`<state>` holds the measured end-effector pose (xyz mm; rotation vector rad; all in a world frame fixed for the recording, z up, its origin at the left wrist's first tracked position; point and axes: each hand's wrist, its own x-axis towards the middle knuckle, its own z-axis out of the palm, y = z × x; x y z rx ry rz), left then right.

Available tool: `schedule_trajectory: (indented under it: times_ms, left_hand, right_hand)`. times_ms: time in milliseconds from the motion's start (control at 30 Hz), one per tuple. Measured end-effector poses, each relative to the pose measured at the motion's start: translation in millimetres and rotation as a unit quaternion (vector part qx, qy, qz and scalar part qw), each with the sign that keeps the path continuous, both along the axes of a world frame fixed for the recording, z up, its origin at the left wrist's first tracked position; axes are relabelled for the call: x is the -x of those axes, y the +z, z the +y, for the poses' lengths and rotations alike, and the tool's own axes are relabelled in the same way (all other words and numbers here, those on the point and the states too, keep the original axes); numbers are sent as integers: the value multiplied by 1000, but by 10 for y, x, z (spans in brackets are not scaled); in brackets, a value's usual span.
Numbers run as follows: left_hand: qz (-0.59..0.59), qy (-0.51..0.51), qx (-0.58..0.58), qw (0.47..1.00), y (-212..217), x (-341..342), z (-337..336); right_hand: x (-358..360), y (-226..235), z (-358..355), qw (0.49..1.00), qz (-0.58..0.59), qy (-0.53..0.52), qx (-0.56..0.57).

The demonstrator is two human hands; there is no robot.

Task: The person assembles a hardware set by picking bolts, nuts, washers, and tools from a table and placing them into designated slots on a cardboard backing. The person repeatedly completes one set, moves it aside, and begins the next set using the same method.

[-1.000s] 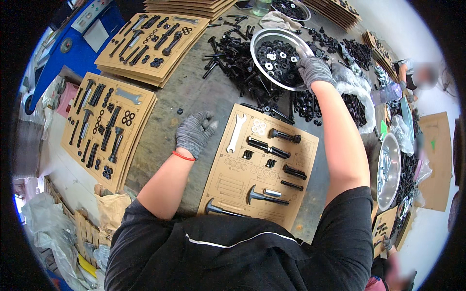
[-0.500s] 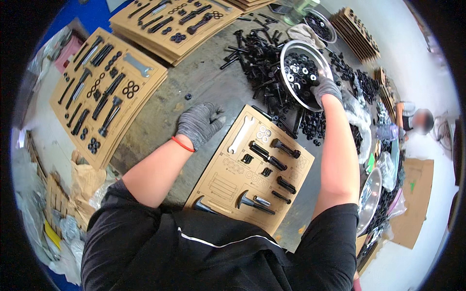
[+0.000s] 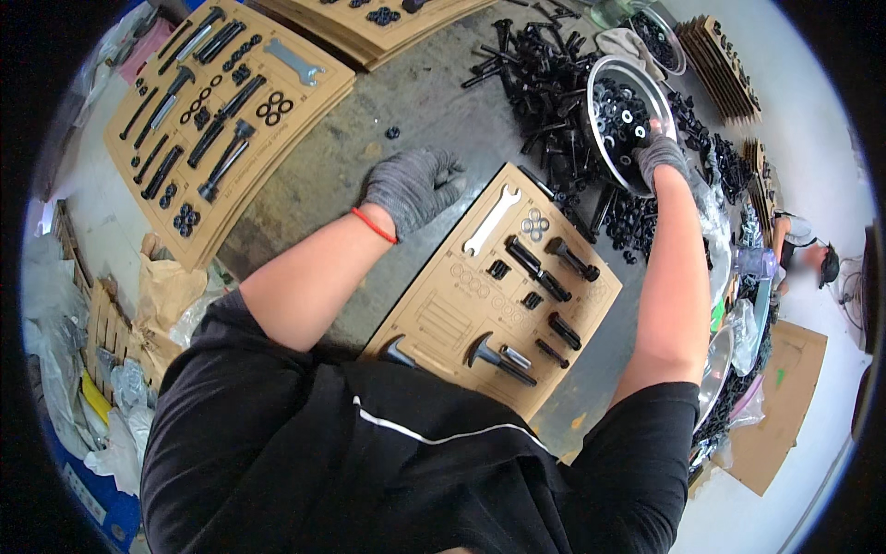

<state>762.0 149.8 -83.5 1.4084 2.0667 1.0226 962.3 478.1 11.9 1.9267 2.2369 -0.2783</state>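
Observation:
My right hand (image 3: 662,159), in a grey glove with a bare fingertip showing, reaches over the near right rim of a metal bowl (image 3: 591,109) of dark and silvery washers (image 3: 628,117). Its fingers are bent together among them; what they pinch is hidden. My left hand (image 3: 413,189), also gloved, rests curled above the table, left of a brown cardboard panel (image 3: 434,319). Anything inside its fingers is out of sight. On the panel are a silver open-end wrench (image 3: 493,220), light washers (image 3: 534,224), black bolts (image 3: 538,268), small black parts and a dark hammer-shaped tool (image 3: 498,358).
Loose black bolts (image 3: 544,88) lie heaped left of the bowl. Filled cardboard panels (image 3: 231,129) are stacked at the left, with another stack (image 3: 374,46) behind. A small black nut (image 3: 392,133) sits on the metal table. Another person (image 3: 801,251) is at the far right.
The whole view has shifted, so the table things appear farther right and higher. My right hand stays at the bowl, a fingertip now showing; my left hand remains curled beside the panel.

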Motion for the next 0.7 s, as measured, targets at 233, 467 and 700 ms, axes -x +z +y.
schedule_trajectory:
  times_ms: [233,467,700]
  left_hand:
    - [22,-17,-6,1000,-5,52,41]
    - [-41,-1,-13,999,-45,50,32]
    - [12,-16,-10,1000,12,-27,93]
  right_hand:
    - [25,-69,-78,999,-34,-4,-35]
    - [-8,-260,273,975,-191,112,-33]
    - [-394,-425,453,988,-123,87,-43]
